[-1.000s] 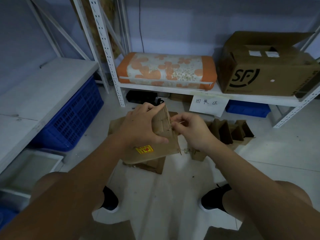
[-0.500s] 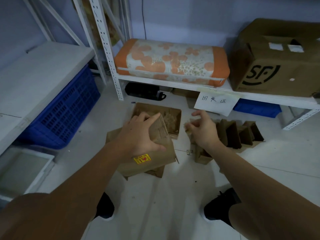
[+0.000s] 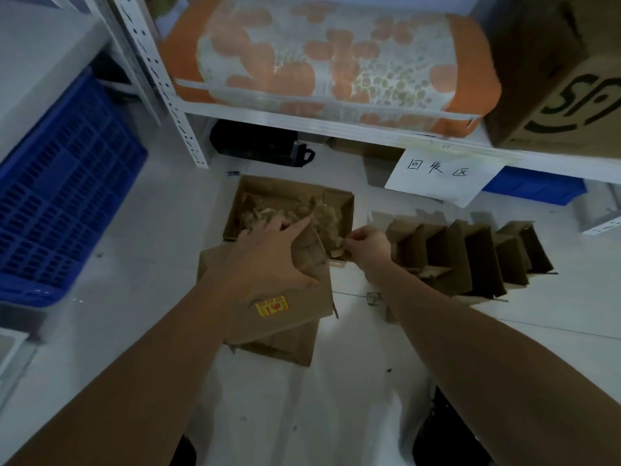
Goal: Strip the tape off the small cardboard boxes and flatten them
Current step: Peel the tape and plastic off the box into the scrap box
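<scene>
A blue crate [image 3: 67,196] sits at your far left under the shelving. Your left hand [image 3: 268,260] grips 1 small cardboard box [image 3: 302,297] with a yellow sticker [image 3: 271,306], held above the floor. Just right of it, your right hand [image 3: 364,245] pinches a tape strip [image 3: 337,245] over the open box of tape scraps [image 3: 295,210]. Further right, a row of small boxes [image 3: 470,257] stands on the floor.

- You stand on a pale floor [image 3: 336,398] in dim light.
- A white metal shelf [image 3: 336,124] faces you, carrying an orange flowered cushion [image 3: 336,55].
- A blue crate [image 3: 60,196] sits at your left.
</scene>
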`<control>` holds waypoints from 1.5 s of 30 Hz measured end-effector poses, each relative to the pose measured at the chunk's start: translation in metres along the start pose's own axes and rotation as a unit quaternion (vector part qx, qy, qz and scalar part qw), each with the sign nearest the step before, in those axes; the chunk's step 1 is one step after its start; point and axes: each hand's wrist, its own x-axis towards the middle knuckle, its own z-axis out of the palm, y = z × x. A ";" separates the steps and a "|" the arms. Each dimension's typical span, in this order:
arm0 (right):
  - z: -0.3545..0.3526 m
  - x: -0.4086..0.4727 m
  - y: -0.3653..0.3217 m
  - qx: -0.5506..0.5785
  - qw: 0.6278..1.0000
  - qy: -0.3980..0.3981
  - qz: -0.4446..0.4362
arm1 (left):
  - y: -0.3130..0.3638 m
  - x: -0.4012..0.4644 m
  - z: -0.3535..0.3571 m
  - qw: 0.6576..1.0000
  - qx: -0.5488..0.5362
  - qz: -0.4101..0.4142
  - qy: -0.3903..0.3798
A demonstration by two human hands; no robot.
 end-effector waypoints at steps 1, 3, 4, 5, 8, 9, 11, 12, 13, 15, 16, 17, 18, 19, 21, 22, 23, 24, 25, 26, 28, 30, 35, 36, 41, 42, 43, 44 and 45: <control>0.006 0.014 0.002 0.000 1.000 -0.001 0.007 | -0.007 0.011 0.005 1.000 0.005 -0.001 -0.009; 0.019 0.039 0.006 -0.007 1.000 -0.003 0.010 | -0.020 0.026 0.015 1.000 0.001 -0.003 -0.027; 0.026 0.051 0.009 -0.011 1.000 -0.002 0.011 | -0.026 0.032 0.020 0.999 -0.003 -0.002 -0.036; 0.033 0.063 0.013 -0.011 1.000 0.000 0.013 | -0.030 0.036 0.025 0.999 -0.004 0.000 -0.043; 0.055 0.101 0.028 -0.023 0.999 0.012 0.027 | -0.042 0.048 0.038 0.999 0.006 0.012 -0.043; 0.062 0.113 0.033 -0.027 0.999 0.014 0.028 | -0.044 0.052 0.041 0.999 0.006 0.015 -0.043; 0.073 0.133 0.043 -0.037 0.999 0.011 0.023 | -0.047 0.059 0.048 0.999 0.004 0.019 -0.043; 0.076 0.140 0.045 -0.043 0.999 0.006 0.019 | -0.047 0.061 0.050 0.999 0.001 0.021 -0.044; 0.079 0.143 0.047 -0.046 0.999 0.003 0.013 | -0.046 0.063 0.053 0.999 -0.001 0.023 -0.043; 0.080 0.144 0.047 -0.045 0.999 -0.001 0.002 | -0.045 0.066 0.059 0.999 -0.004 0.028 -0.040; 0.079 0.142 0.047 -0.048 0.999 -0.006 -0.003 | -0.045 0.066 0.061 0.999 -0.007 0.029 -0.043; 0.077 0.140 0.046 -0.053 0.998 -0.011 -0.009 | -0.044 0.066 0.062 0.998 -0.009 0.028 -0.048; 0.073 0.135 0.044 -0.063 0.998 -0.021 -0.018 | -0.043 0.066 0.063 0.998 -0.009 0.029 -0.052; 0.069 0.130 0.042 -0.081 0.996 -0.034 -0.030 | -0.043 0.065 0.064 0.998 -0.008 0.029 -0.055; 0.057 0.114 0.031 -0.160 0.982 -0.062 -0.078 | -0.041 0.062 0.063 0.998 -0.010 0.026 -0.058; 0.049 0.104 0.025 -0.212 0.968 -0.074 -0.114 | -0.040 0.060 0.062 0.998 -0.012 0.024 -0.060; 0.041 0.091 0.018 -0.259 0.949 -0.088 -0.156 | -0.038 0.056 0.060 0.998 -0.011 0.023 -0.061; 0.030 0.076 0.011 -0.298 0.927 -0.107 -0.200 | -0.037 0.052 0.057 0.998 -0.007 0.022 -0.060; 0.019 0.061 0.004 -0.323 0.906 -0.129 -0.240 | -0.034 0.047 0.053 0.998 0.002 0.023 -0.059; 0.007 0.045 -0.004 -0.344 0.885 -0.152 -0.274 | -0.030 0.041 0.049 0.998 0.011 0.024 -0.057; -0.018 0.007 -0.021 -0.386 0.846 -0.196 -0.311 | -0.017 0.024 0.036 0.998 0.037 0.028 -0.050; -0.043 -0.036 -0.039 -0.424 0.814 -0.235 -0.319 | 0.003 0.004 0.022 0.997 0.064 0.039 -0.028; -0.102 -0.133 -0.065 -0.464 0.777 -0.299 -0.301 | 0.073 -0.056 -0.009 0.994 0.075 0.081 -0.001; -0.114 -0.151 -0.066 -0.456 0.784 -0.307 -0.287 | 0.087 -0.069 -0.014 0.995 0.057 0.083 0.004; -0.157 -0.220 -0.053 -0.453 0.793 -0.225 -0.340 | 0.148 -0.129 -0.037 0.994 0.007 0.108 0.013; -0.167 -0.231 -0.050 -0.437 0.801 -0.217 -0.347 | 0.157 -0.140 -0.041 0.993 0.012 0.118 0.018; -0.176 -0.241 -0.048 -0.419 0.810 -0.212 -0.350 | 0.164 -0.151 -0.046 0.991 0.017 0.129 0.022; -0.186 -0.252 -0.047 -0.406 0.816 -0.206 -0.355 | 0.169 -0.161 -0.050 0.990 0.024 0.139 0.027; -0.195 -0.262 -0.046 -0.403 0.817 -0.198 -0.361 | 0.173 -0.170 -0.054 0.988 0.034 0.148 0.031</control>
